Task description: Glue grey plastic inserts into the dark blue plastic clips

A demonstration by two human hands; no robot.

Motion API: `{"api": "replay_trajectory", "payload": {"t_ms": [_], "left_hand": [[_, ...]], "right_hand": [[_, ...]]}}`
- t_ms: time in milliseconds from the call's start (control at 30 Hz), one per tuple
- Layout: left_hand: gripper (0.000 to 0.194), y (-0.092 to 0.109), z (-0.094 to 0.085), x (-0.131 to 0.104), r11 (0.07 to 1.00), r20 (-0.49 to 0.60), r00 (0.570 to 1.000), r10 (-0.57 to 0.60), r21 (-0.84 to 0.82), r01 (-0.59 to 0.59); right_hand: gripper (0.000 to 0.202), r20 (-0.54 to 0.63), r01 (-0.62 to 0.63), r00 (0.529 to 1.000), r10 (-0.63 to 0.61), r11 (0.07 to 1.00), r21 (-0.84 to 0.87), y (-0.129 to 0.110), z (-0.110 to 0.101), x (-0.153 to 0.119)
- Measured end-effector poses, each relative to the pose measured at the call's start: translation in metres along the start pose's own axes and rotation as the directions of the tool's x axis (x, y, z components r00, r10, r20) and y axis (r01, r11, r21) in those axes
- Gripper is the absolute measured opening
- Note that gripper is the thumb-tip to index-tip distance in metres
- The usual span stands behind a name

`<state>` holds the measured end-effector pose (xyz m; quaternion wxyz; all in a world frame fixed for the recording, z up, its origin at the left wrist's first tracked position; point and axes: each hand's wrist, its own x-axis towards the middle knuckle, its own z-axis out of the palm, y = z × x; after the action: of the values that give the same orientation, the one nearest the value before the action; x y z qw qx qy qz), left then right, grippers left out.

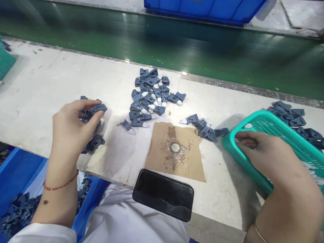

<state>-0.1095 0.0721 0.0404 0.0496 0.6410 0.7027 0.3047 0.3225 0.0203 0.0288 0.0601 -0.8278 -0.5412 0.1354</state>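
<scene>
My left hand point(73, 123) pinches a dark blue-grey plastic part point(98, 108) between thumb and fingers, above a small heap of like parts point(93, 143). At the right, my right hand point(268, 155) reaches into a green perforated basket point(263, 116). Its fingers are curled behind the basket's near wall, and what they hold, if anything, is hidden. White pieces point(312, 172) lie inside the basket. In the middle is a pile of blue-grey parts point(149, 91), several with white tips. A shorter row of parts point(205, 128) runs toward the basket.
A brown cardboard piece point(194, 165) with a round, shiny spot point(175, 147) lies in front of me. A black phone point(163, 194) rests at the table edge. More parts point(291, 114) sit behind the basket. Blue bins point(25, 168) stand lower left; a green belt point(162, 44) runs behind.
</scene>
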Motion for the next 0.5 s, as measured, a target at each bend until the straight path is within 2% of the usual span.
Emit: {"api": "replay_trajectory", "payload": {"t_ms": [67,100,167,233,367,433,500], "left_hand": [[0.032,0.012,-0.005,-0.010,0.969,-0.008,0.997,-0.073,-0.237,0.069],[0.030,0.018,-0.006,-0.016,0.927,0.021,0.995,-0.096,-0.363,0.097],[0.025,0.030,-0.005,-0.029,0.821,0.126,0.987,-0.098,-0.550,0.151],[0.021,0.040,0.000,-0.041,0.707,0.271,0.960,-0.069,-0.666,0.239],[0.021,0.050,0.014,-0.062,0.524,0.519,0.855,-0.015,-0.724,0.449],[0.023,0.053,0.020,-0.069,0.487,0.577,0.816,0.011,-0.716,0.500],[0.023,0.056,0.025,-0.075,0.478,0.612,0.790,0.048,-0.708,0.520]], "right_hand": [[0.041,0.040,-0.105,0.994,0.103,0.993,0.053,-0.001,-0.003,-0.001],[0.043,0.057,-0.162,0.986,0.157,0.982,0.093,-0.002,-0.005,-0.002],[0.044,0.019,-0.200,0.980,0.200,0.963,0.180,-0.003,-0.009,-0.006],[0.042,-0.036,-0.182,0.979,0.200,0.944,0.276,-0.003,-0.012,-0.010],[0.035,-0.160,-0.057,0.977,0.138,0.900,0.432,-0.005,-0.014,-0.021],[0.030,-0.197,0.027,0.977,0.084,0.864,0.503,-0.010,-0.014,-0.026],[0.024,-0.198,0.117,0.980,0.008,0.784,0.609,-0.018,-0.012,-0.030]]}}
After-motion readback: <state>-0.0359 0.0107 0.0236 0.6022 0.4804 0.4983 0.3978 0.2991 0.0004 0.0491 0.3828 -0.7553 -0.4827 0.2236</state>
